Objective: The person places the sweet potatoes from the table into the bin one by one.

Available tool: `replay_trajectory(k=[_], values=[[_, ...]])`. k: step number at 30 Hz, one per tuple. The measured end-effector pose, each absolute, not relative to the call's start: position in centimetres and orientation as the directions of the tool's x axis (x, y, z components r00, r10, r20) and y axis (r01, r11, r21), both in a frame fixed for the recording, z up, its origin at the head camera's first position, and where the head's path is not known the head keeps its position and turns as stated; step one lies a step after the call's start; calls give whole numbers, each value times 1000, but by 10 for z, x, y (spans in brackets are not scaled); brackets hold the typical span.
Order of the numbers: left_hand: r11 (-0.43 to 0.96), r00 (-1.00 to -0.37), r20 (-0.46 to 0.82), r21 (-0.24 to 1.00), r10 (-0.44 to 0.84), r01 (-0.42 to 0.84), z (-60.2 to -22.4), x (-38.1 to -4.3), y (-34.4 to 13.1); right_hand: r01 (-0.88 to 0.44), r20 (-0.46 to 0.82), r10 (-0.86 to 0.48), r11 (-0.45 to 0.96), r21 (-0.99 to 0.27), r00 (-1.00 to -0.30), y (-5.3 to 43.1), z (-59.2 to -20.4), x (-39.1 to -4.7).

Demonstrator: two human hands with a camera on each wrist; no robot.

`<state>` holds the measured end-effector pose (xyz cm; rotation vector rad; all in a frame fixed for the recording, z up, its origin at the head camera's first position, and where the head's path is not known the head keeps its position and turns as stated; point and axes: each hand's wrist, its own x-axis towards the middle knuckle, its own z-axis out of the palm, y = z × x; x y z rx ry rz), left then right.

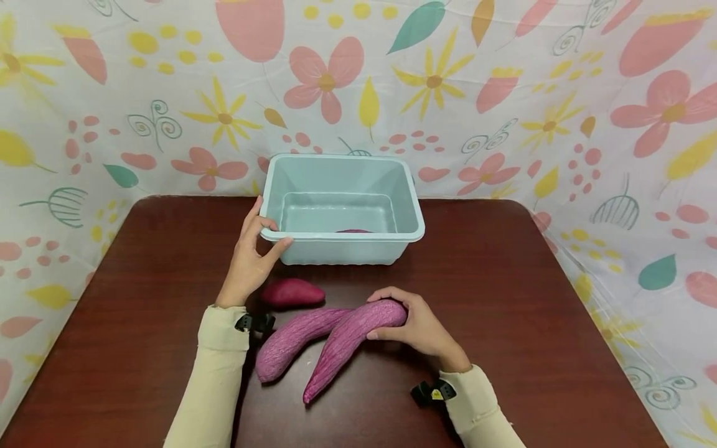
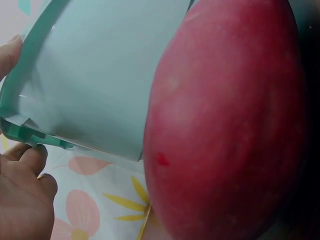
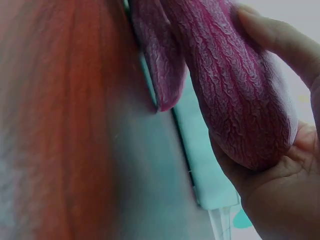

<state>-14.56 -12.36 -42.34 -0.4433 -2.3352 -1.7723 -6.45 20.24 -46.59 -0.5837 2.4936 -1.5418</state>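
Observation:
My right hand grips the thick end of a long purple vegetable with wrinkled skin, thumb on one side and fingers on the other. Its narrow tip points toward me. A second long purple vegetable lies beside it, partly covered by the held one. With thumb and fingers, my left hand holds the front left corner of a pale blue plastic basin. Close below that hand rests a smaller, smooth dark red sweet potato, which looms large in the left wrist view.
Inside the basin, a sliver of something purple shows over the front rim. The basin stands at the back of the dark brown table, against a flower-printed cloth that hangs behind and at the sides.

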Motion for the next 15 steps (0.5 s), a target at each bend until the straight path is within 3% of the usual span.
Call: replay_trajectory(k=[15], values=[[242,-944,300,914,137,326,-423,-145,-124,-274,118,-374,395,-877,-920,195,-446,-74]])
